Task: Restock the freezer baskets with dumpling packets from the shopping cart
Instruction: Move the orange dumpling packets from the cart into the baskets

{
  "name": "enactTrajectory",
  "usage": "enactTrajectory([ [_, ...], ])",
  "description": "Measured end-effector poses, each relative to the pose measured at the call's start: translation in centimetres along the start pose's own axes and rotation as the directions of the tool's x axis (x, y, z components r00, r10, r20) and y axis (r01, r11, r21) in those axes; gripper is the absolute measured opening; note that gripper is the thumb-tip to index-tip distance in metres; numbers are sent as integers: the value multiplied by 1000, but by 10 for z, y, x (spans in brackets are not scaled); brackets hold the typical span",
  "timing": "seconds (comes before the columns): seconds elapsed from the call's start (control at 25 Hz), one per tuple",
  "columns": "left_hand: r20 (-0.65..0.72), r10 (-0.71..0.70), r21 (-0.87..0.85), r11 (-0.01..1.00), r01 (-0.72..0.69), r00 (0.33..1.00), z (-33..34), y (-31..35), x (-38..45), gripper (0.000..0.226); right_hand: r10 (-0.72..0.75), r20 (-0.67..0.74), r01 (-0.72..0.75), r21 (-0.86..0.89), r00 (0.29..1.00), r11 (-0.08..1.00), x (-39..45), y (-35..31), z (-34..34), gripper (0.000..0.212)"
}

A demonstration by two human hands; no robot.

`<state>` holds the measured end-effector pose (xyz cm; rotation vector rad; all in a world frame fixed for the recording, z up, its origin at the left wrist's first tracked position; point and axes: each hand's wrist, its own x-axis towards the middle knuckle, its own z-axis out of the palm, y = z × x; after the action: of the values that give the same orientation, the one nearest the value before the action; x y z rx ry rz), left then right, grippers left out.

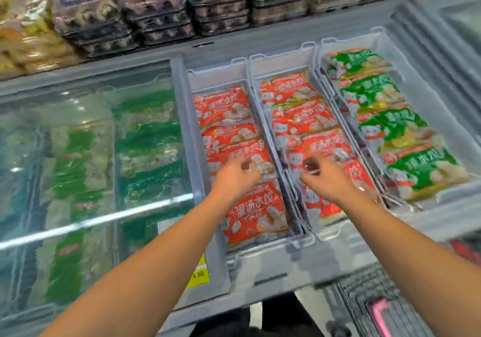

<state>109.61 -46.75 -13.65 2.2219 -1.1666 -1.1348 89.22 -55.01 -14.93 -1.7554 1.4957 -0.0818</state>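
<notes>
a: how far along are you?

b: judging by the baskets, well along. nearest you, the shopping cart (385, 300) sits low on your right, and no packet shows in the little of it in view. past it the left basket (235, 72) carries red dumpling packets (253, 213) front to back, the middle basket (282, 62) is lined with red ones too, and the right basket (380, 36) holds green packets (426, 171). what's left looks like tidying, or another trip to the cart.

a: and your hands?

b: both arms reach forward. your left hand (235, 178) hovers over the left basket, fingers loosely curled; blur hides whether they touch a packet. your right hand (325, 179) is over the middle basket, its fingers bent, seemingly pinching a packet's edge, though i can't tell for sure.
</notes>
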Motion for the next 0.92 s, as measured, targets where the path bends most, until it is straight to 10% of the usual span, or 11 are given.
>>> enactTrajectory([
  [0.48, 348, 347, -5, 930, -369, 871, 137, 70, -90, 43, 424, -336, -385, 179, 841, 905, -213, 155, -27, 39],
  [0.92, 603, 384, 111, 828, -550, 699, 322, 170, -172, 27, 702, -215, -562, 463, 679, 686, -335, 335, -53, 40],
])
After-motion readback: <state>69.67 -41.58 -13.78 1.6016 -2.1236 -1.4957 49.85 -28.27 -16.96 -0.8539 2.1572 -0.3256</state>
